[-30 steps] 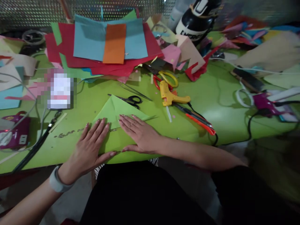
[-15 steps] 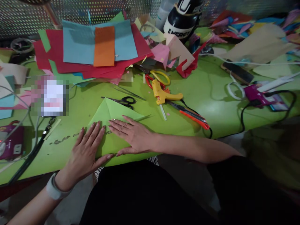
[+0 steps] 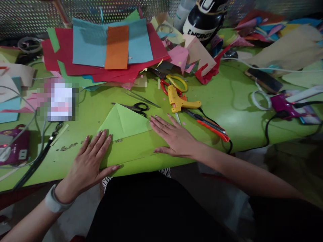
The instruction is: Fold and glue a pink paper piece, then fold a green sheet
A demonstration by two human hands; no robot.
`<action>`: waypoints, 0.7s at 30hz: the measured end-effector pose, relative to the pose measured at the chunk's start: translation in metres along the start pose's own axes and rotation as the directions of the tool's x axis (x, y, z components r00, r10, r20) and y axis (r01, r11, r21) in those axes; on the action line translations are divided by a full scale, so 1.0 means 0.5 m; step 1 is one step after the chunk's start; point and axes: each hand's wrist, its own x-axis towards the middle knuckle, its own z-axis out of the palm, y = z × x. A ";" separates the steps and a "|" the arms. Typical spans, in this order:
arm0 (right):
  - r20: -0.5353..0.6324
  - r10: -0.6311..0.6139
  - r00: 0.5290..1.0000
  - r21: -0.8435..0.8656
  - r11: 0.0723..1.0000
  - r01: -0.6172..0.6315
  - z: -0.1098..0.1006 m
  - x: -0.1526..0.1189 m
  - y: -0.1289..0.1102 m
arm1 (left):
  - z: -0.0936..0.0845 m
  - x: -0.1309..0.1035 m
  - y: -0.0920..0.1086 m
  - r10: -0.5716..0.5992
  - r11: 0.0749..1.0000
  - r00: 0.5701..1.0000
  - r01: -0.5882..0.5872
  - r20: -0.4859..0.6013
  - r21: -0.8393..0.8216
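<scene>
A light green paper [image 3: 126,121], folded to a triangle, lies flat on the green table [image 3: 141,153]. My left hand [image 3: 89,159] rests palm down with its fingers spread, the fingertips on the paper's left corner. At the right corner, my right hand [image 3: 173,136] lies flat with its fingers out, the tips touching the paper. Black scissors [image 3: 140,107] sit just behind the paper, their blades partly covered by it. Tweezers [image 3: 141,97] lie behind them. A yellow glue gun [image 3: 180,101] is beyond my right hand.
An orange cutter [image 3: 212,127] lies right of the glue gun. Red and yellow scissors [image 3: 174,84], blue sheets [image 3: 88,43] and red sheets [image 3: 65,64] are behind. A black bottle [image 3: 202,25] stands at the back. Purple power blocks [image 3: 284,106] with cables sit at right and left.
My right hand has slid rightward along the paper, from near its middle to its right corner. My left hand remains at the left corner. The whole view has shifted slightly.
</scene>
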 end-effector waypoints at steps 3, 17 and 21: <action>-0.002 0.037 0.999 -0.020 0.999 -0.037 -0.001 -0.015 0.006 | -0.007 -0.024 -0.009 -0.020 1.000 1.000 0.021 -0.017 0.022; -0.034 0.058 0.998 -0.139 0.988 -0.063 -0.011 -0.040 0.005 | -0.041 -0.120 -0.079 -0.061 0.998 0.998 0.061 0.034 -0.001; -0.184 -0.018 0.983 -0.160 0.987 -0.012 -0.031 -0.016 -0.016 | -0.070 -0.115 -0.088 -0.167 0.986 0.975 0.163 -0.144 -0.036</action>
